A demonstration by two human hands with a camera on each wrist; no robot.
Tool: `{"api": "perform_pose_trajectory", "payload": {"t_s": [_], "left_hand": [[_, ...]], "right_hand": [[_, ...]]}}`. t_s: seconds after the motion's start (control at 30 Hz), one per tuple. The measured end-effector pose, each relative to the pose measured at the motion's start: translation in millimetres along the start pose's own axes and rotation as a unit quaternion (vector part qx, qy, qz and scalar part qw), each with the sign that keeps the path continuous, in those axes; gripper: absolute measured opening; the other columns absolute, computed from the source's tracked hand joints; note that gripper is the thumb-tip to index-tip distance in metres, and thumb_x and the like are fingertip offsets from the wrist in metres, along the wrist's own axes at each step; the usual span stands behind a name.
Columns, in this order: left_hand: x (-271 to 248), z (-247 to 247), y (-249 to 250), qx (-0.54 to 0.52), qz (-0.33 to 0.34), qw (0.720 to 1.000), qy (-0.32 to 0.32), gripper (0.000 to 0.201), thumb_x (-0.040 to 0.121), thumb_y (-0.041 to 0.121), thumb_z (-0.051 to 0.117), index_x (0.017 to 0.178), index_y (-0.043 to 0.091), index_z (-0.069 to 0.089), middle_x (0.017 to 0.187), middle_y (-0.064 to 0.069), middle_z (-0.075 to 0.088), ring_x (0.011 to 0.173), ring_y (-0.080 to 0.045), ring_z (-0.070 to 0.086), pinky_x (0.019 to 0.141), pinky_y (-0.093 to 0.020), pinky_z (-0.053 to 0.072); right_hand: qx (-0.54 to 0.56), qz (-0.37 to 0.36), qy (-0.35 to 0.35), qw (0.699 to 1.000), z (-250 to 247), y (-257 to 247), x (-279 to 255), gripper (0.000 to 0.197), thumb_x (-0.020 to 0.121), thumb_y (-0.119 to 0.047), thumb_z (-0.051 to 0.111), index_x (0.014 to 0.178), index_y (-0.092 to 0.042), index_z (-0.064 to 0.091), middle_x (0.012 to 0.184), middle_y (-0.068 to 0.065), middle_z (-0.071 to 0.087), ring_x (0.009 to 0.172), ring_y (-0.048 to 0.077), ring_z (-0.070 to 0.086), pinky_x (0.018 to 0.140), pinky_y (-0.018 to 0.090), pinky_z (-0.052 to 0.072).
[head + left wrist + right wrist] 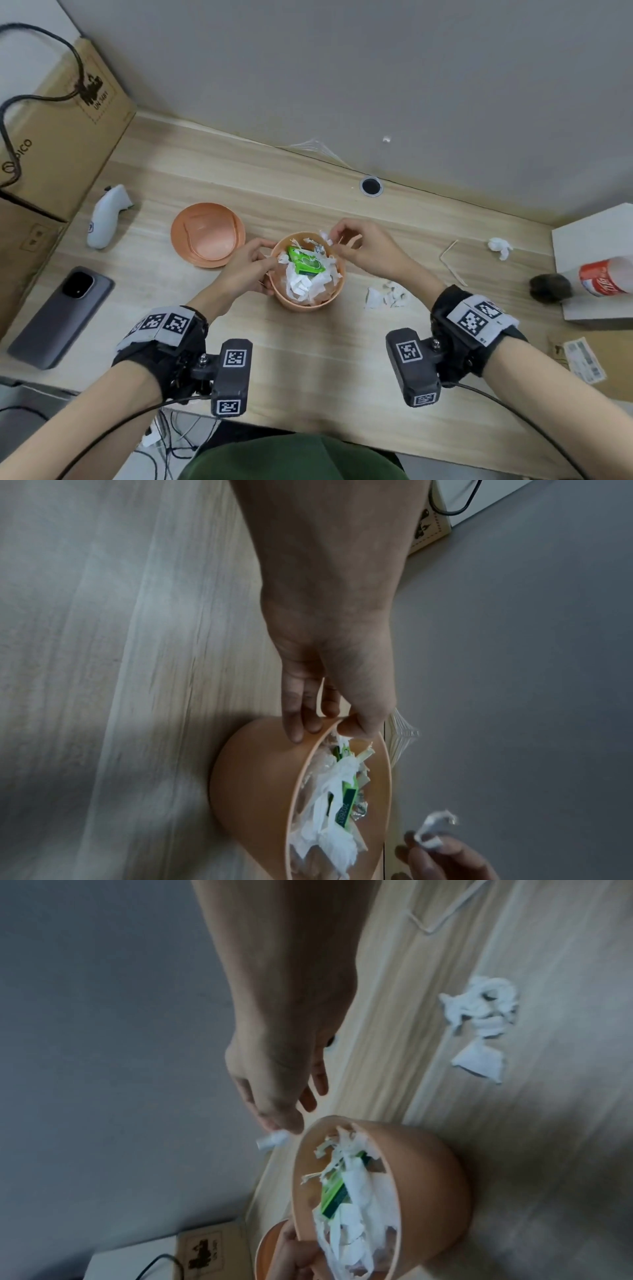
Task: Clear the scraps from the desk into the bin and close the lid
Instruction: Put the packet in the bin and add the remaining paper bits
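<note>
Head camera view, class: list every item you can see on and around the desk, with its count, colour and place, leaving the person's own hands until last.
Bin: one, orange, desk centre, lid off, holding white scraps and a green packet.
Lid: one, orange, left of the bin.
Paper scraps: small white pile, right of the bin.
Crumpled tissue: one, white, far right.
Bent stick: one, pale, right.
Phone: one, grey, left.
Controller: one, white, left.
Cardboard box: one, brown, far left.
Bottle: one, red label, lying on a white box.
Left hand: grips the bin's rim.
Right hand: pinches a white scrap over the bin.
</note>
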State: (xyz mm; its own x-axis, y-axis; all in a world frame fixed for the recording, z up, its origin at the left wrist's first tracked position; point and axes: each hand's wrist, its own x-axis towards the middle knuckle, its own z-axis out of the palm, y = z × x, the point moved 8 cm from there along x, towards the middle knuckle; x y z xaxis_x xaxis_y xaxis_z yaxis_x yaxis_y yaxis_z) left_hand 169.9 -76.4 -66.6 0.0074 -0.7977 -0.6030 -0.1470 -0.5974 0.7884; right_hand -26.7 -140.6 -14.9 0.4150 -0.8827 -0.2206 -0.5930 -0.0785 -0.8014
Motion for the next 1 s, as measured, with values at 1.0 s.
{"api": "perform_pose_trajectory", "payload": {"t_s": [1.0], "left_hand": [[4.4, 19.2, 9.1, 0.007, -0.005, 1.000, -0.022, 0.030, 0.085, 0.004, 0.062, 0.113, 0.014, 0.061, 0.073, -0.010, 0.054, 0.058, -0.021, 0.056, 0.061, -0.038, 0.060]], "right_hand": [[0.077, 0.237, 0.133, 0.959, -21.3, 124.5, -42.2, 0.026, 0.078, -0.009, 0.068, 0.102, -0.015, 0.061, 0.089, -0.002, 0.063, 0.088, 0.024, 0.061, 0.075, 0.033, 0.052]]}}
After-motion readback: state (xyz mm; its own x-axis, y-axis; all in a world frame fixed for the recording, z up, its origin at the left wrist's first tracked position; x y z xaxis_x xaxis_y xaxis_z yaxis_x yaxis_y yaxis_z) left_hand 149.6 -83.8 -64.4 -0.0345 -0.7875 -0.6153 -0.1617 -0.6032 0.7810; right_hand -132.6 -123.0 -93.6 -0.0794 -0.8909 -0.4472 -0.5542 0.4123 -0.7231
